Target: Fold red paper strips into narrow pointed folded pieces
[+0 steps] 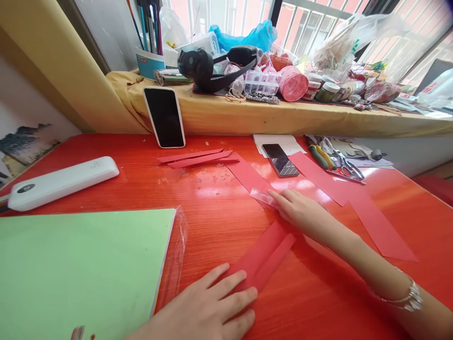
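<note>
My left hand [215, 307] lies spread on the red table, its fingertips on a folded red paper strip [260, 257]. My right hand [292, 205], wearing a bracelet on its wrist, has its fingers closed on one end of a clear plastic ruler [263, 197]. Beneath the ruler's other end, a flat red strip [247, 172] runs up and left. Two narrow folded red strips [200, 158] rest near the back. Further red strips [382, 229] lie to the right of my right hand.
A green paper stack [81, 264] fills the front left, below a white device [67, 183]. A phone [164, 117] leans on the ledge; another [281, 159] lies behind my right hand. Pliers [320, 156] and scissors [347, 167] are at the back right.
</note>
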Demonstrator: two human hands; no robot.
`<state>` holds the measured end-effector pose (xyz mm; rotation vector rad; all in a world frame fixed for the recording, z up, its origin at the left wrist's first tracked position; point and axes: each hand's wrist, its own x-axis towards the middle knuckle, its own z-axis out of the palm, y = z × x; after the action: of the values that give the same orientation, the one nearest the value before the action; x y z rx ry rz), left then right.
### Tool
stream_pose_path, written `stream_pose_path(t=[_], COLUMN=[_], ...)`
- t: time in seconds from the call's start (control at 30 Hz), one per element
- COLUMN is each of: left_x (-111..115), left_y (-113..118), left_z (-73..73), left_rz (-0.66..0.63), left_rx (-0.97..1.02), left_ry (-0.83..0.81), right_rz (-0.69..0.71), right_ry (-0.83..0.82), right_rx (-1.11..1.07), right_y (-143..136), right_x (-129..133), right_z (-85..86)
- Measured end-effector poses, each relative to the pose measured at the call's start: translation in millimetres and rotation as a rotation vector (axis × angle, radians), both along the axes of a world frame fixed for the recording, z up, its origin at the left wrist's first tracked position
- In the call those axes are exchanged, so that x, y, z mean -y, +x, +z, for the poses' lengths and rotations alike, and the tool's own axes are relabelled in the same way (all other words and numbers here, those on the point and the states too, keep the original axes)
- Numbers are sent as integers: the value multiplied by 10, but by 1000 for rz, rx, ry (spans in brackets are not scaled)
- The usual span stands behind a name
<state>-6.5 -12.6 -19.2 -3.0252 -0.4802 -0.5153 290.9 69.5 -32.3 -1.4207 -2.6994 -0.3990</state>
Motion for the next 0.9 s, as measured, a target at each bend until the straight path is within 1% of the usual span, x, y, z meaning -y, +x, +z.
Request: stream_pose_path(t=[0.07,0.17,0.2,0.27,0.33,0.4,0.43,0.5,0.57,0.67,0.77,0.9], left_x=[-44,-13,8,46,61,46,29,-14,-54,-80,-71,-56], left_y=[-7,-4,4,26,48,63,67,71,69,65,63,71], left_z=[-18,-103,-133,-187,-220,-219,-203,-145,-69,22,49,39], left_rz=[15,32,56,118,190,250,279,319,334,340,342,346], left_rx=[-31,-99,-116,-123,-109,-97,-79,-63,-74,-111,-132,-161], left_ry=[-19,-101,-129,-165,-181,-200,-216,-296,-430,-566,-589,-594], right_rz=[-4,-28,-41,-69,-85,-63,-23,88,164,241,280,299], right_ry=[28,80,101,145,166,126,70,-28,-38,57,157,137], right_rx=[-9,-74,-108,-185,-255,-307,-368,-417,-400,-332,-243,-88], right_y=[0,21,29,33,6,-58,-101,-199,-298,-408,-448,-448], right_x=[-21,-75,-82,-44,82,284,401,638,843,1054,1171,1254], right_z=[-49,-90,-76,5,130,241,274,285,239,145,90,70])
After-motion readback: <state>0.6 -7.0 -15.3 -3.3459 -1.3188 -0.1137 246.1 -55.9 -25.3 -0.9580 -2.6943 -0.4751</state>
